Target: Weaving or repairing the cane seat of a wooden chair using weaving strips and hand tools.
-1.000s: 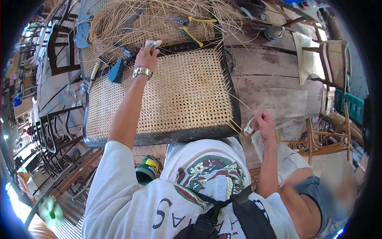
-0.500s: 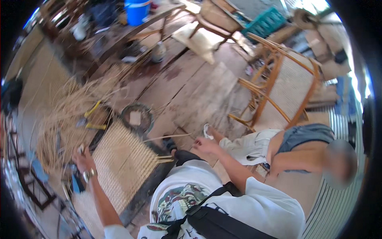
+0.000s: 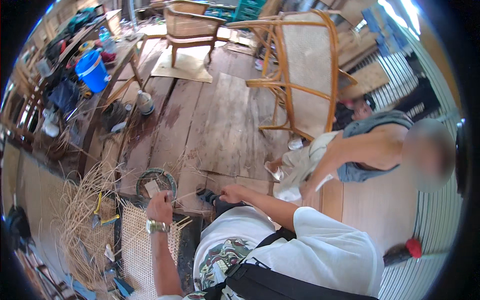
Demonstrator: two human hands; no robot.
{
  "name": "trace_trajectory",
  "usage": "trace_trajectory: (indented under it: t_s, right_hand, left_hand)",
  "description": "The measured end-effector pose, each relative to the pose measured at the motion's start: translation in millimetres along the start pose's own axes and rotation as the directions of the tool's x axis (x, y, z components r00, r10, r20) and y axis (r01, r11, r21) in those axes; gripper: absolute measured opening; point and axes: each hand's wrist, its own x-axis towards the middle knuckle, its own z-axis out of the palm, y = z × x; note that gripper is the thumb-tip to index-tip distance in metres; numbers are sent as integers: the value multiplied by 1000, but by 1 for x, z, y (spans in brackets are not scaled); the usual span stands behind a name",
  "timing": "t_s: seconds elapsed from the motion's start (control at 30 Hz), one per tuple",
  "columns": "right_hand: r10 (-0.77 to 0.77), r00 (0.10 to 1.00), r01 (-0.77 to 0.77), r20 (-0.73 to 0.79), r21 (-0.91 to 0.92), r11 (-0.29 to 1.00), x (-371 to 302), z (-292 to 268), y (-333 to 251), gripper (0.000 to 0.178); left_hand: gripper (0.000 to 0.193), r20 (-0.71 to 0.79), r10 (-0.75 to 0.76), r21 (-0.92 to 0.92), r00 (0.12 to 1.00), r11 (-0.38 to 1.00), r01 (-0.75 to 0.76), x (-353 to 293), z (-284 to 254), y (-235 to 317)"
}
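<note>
My left hand (image 3: pixel 160 206), with a metal watch at the wrist, is raised above the woven cane panel (image 3: pixel 134 245), its fingers curled together. Close to my lap, my right hand (image 3: pixel 232 193) is also closed, fingers pressed together. A thin pale strand seems to run between the two hands, but what each grips is too small to make out. Loose cane ends (image 3: pixel 180 223) stick out from the panel's right edge. At its left edge lies a small white object (image 3: pixel 109 252). Beyond my left hand sits a round dark basin (image 3: pixel 172 181) with a pale flat piece (image 3: pixel 151 188) in it.
Tangled cane strands (image 3: pixel 75 215) and a yellow-handled tool (image 3: pixel 100 207) lie left of the panel. Another person (image 3: pixel 370 147) sits at the right, beside a tipped rattan chair (image 3: pixel 307 65). Farther off are a bench with a blue bucket (image 3: pixel 91 71), a bottle (image 3: pixel 145 102) and a wooden armchair (image 3: pixel 192 32).
My left hand has come from the panel's left edge toward my right hand, leaving the small white object behind. The right hand has closed near my lap. My view has swung left and farther up.
</note>
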Motion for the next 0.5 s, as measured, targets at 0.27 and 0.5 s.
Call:
trace_trajectory:
  t_s: [0.27, 0.5]
  right_hand:
    - [-75, 991, 82, 111, -62, 995, -92, 94, -23, 37]
    - [130, 991, -130, 6, 69, 989, -127, 119, -8, 41]
  left_hand:
    - [38, 307, -265, 486, 914, 869, 88, 42, 24, -86]
    - [54, 449, -227, 460, 864, 888, -5, 72, 32, -133]
